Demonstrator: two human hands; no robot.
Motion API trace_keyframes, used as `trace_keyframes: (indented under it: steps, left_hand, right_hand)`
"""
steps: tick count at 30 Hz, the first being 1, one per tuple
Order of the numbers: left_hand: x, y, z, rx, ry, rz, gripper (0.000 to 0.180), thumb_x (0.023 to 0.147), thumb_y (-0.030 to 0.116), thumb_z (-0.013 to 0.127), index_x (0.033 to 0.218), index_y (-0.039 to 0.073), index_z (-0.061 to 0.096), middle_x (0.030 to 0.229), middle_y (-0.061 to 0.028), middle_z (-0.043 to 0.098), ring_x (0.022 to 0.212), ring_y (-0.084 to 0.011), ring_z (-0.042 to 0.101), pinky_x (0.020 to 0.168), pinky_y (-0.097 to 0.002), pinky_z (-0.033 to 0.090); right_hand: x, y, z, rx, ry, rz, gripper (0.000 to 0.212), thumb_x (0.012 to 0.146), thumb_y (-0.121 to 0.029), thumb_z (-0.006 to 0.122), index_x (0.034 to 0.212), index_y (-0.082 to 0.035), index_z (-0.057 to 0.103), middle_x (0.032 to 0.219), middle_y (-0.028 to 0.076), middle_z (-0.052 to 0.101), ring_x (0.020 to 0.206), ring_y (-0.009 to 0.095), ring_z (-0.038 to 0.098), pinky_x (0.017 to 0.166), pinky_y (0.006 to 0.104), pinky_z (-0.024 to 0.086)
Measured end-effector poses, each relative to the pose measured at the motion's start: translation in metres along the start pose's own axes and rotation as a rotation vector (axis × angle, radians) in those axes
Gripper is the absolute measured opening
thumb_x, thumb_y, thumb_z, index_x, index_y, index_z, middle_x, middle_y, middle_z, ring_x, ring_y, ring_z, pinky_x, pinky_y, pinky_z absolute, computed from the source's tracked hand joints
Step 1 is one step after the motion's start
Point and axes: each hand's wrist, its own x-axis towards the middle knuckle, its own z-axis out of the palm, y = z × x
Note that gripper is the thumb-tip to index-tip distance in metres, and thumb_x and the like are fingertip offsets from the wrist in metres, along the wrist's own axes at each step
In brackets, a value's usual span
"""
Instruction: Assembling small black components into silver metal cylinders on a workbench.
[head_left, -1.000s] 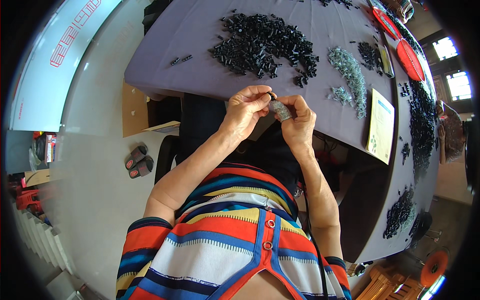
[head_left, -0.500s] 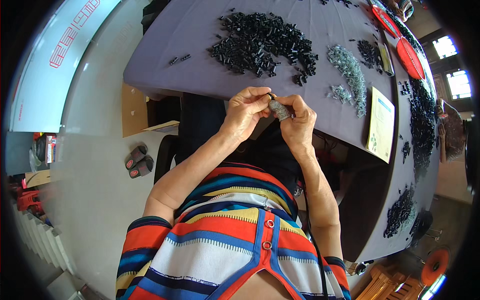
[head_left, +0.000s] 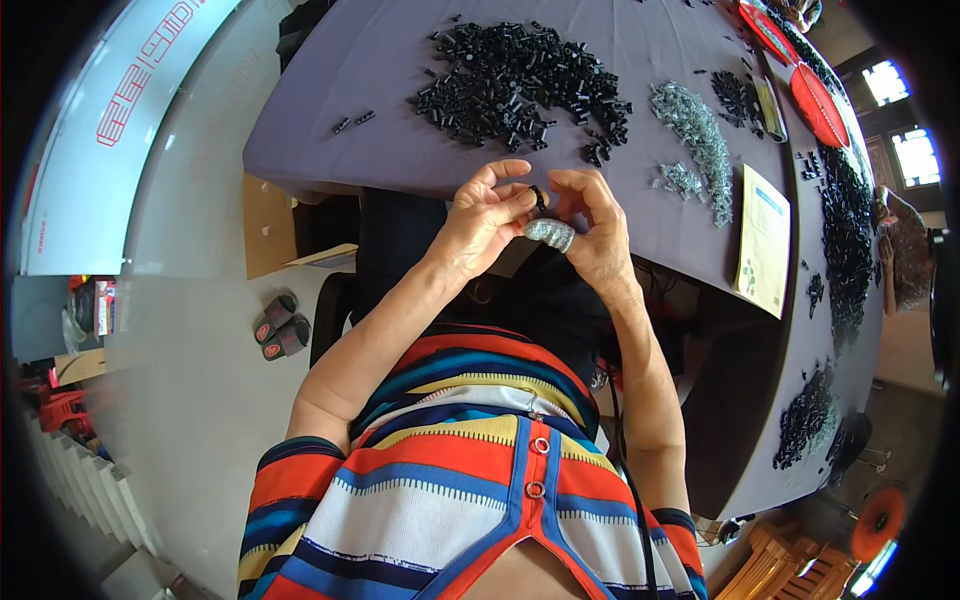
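Note:
My left hand [head_left: 482, 215] is closed, pinching a small black part [head_left: 540, 197] between thumb and fingers over the near edge of the table. Beside it, my right hand [head_left: 597, 225] has its fingers curved and thumb apart, with nothing visible between them. A silver-grey wrap [head_left: 550, 234] covers the right thumb. On the table ahead lies a large heap of small black cylindrical pieces [head_left: 515, 85]. Right of that heap is a pile of small clear pieces [head_left: 698, 140].
The grey-purple tablecloth [head_left: 330, 75] covers the table. A yellowish booklet [head_left: 762, 240] lies at its right edge. Farther right are red trays [head_left: 820, 105] and more black parts [head_left: 848, 250]. An open cardboard box [head_left: 268, 215] and slippers [head_left: 281, 327] are on the floor.
My right hand has come away from the black part, its fingers spreading and its wrapped thumb swinging lower. My left hand keeps hold of the part.

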Motion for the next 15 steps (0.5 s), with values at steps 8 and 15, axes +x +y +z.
trace_keyframes:
  steps: [8,15]
  left_hand:
    - [0.0011,0.0012,-0.0010,0.002,-0.074,-0.123,0.039,0.086,0.000,0.060,0.122,0.006,0.046,0.095,-0.0093,0.063,0.090,-0.0162,0.062,0.084,-0.0305,0.050]
    - [-0.0022,0.0023,-0.0088,-0.081,-0.092,-0.161,0.040,0.086,-0.004,0.058,0.122,0.007,0.046,0.098,-0.0100,0.062,0.092,-0.0198,0.063,0.083,-0.0342,0.052]
  right_hand:
    - [0.0041,0.0080,-0.0053,0.145,-0.185,-0.029,0.038,0.067,-0.010,0.081,0.101,-0.005,0.064,0.103,0.001,0.059,0.079,0.010,0.054,0.066,0.0239,0.045]
    - [0.0059,0.0015,0.0031,0.127,-0.140,-0.004,0.026,0.069,-0.003,0.075,0.092,-0.004,0.064,0.084,0.003,0.062,0.068,0.012,0.056,0.063,0.0259,0.046]
